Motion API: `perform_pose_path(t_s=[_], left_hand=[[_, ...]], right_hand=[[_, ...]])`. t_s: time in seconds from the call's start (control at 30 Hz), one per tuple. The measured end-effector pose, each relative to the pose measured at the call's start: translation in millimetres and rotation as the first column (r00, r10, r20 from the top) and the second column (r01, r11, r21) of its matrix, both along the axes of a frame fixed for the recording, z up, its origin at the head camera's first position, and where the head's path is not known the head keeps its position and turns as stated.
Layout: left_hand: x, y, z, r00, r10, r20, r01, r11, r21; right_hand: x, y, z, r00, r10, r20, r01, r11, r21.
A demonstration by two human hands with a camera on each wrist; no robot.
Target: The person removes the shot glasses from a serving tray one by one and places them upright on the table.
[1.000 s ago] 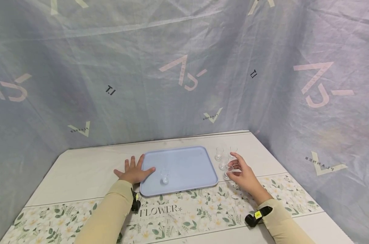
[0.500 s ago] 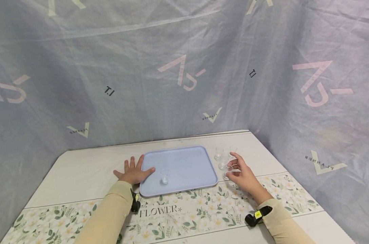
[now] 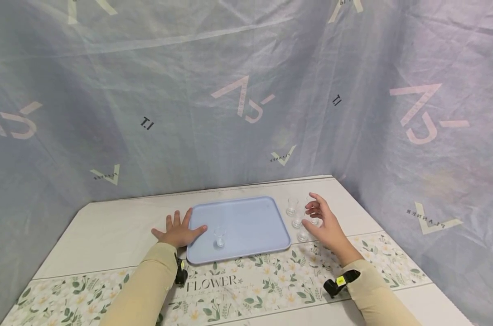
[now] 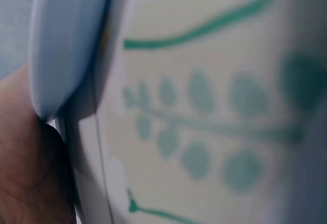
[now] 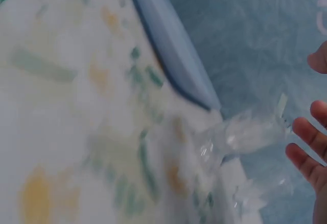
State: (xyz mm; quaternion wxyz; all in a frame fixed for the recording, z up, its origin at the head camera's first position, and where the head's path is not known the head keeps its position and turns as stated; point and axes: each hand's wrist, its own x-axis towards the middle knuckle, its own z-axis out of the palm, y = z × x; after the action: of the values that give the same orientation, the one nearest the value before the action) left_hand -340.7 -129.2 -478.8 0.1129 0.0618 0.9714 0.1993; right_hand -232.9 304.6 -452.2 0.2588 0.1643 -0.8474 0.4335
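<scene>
My left hand (image 3: 180, 233) lies with fingers spread at the left edge of a light blue tray (image 3: 246, 222), its thumb over the rim. One small clear shot glass (image 3: 219, 237) stands upright on the tray's front left part. Right of the tray, several similar glasses stand close together, among them a near glass (image 3: 302, 234), a middle glass (image 3: 297, 220) and a far glass (image 3: 292, 207). My right hand (image 3: 327, 224) hovers beside them with thumb and fingers apart, partly hiding others behind it. In the right wrist view, its fingers (image 5: 306, 132) hold nothing.
A white table cover (image 3: 120, 226) with a flowered band (image 3: 279, 280) lies under everything. Behind and on the right hangs a grey-blue curtain (image 3: 181, 90). Each wrist wears a black camera, such as the right one (image 3: 337, 284).
My right hand has let go of the nearest glass, spreading thumb and fingers and shifting slightly away to the right. That glass stays beside the tray. The left hand keeps its place.
</scene>
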Motion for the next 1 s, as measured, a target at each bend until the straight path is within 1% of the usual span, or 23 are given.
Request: perform_pose_path(t_s=[0.1, 0.17, 0.2, 0.27, 0.37, 0.4, 0.53, 0.6, 0.63, 0.73, 0.83, 0.9, 0.97, 1.0], left_hand=[[0.3, 0.1, 1.8, 1.0, -0.001, 0.006, 0.001, 1.0, -0.003], [0.2, 0.2, 2.2, 1.0, 0.002, 0.012, -0.002, 1.0, -0.006], [1.0, 0.6, 3.7, 1.0, 0.003, 0.02, -0.003, 1.0, -0.007], [-0.1, 0.1, 1.2, 1.0, 0.005, 0.028, -0.005, 1.0, -0.017], [-1.0, -0.8, -2.0, 1.0, 0.001, 0.024, -0.001, 1.0, -0.004], [-3.2, -1.7, -5.9, 1.0, -0.001, 0.017, 0.001, 1.0, -0.004], [-4.6, -2.3, -7.2, 1.0, 0.002, 0.016, -0.002, 1.0, 0.003], [-7.0, -3.0, -10.6, 1.0, 0.003, 0.014, -0.003, 1.0, 0.001], [-6.8, -2.9, -9.9, 1.0, 0.004, 0.02, -0.004, 1.0, -0.001], [-11.9, -4.2, -18.3, 1.0, -0.002, 0.016, 0.002, 1.0, -0.006], [-11.4, -3.1, -17.3, 1.0, 0.002, 0.017, -0.001, 1.0, -0.011], [-8.6, -2.1, -12.5, 1.0, 0.012, 0.019, -0.011, 1.0, -0.01], [-4.9, 0.0, -6.1, 1.0, 0.021, 0.021, -0.02, 1.0, -0.018], [-4.1, 0.6, -4.6, 0.999, 0.023, 0.023, -0.023, 0.999, -0.023]], right_hand=[[4.4, -17.2, 20.3, 1.0, 0.015, -0.022, -0.016, 0.999, -0.032], [4.7, -28.8, 29.6, 0.999, 0.026, -0.034, -0.028, 0.998, -0.047], [3.6, -34.4, 32.0, 0.999, 0.033, -0.04, -0.035, 0.998, -0.054], [0.7, -45.3, 34.2, 0.998, 0.052, -0.047, -0.056, 0.996, -0.071], [-5.9, -61.0, 32.8, 0.993, 0.103, -0.054, -0.108, 0.99, -0.096], [-7.9, -66.4, 32.0, 0.991, 0.124, -0.052, -0.128, 0.986, -0.102], [-15.0, -88.9, 28.3, 0.978, 0.205, -0.024, -0.206, 0.967, -0.148], [-17.8, -101.2, 26.9, 0.97, 0.242, -0.005, -0.239, 0.955, -0.173], [-19.5, -107.1, 25.6, 0.966, 0.258, 0.004, -0.253, 0.949, -0.187], [-24.4, -123.7, 19.5, 0.95, 0.31, 0.035, -0.295, 0.929, -0.222], [-34.7, -138.0, 4.4, 0.932, 0.354, 0.075, -0.326, 0.91, -0.256], [-40.9, -147.2, -6.7, 0.92, 0.379, 0.101, -0.339, 0.898, -0.279], [-47.6, -155.2, -18.1, 0.908, 0.398, 0.127, -0.349, 0.89, -0.293], [-49.0, -158.9, -21.7, 0.903, 0.406, 0.141, -0.354, 0.888, -0.294]])
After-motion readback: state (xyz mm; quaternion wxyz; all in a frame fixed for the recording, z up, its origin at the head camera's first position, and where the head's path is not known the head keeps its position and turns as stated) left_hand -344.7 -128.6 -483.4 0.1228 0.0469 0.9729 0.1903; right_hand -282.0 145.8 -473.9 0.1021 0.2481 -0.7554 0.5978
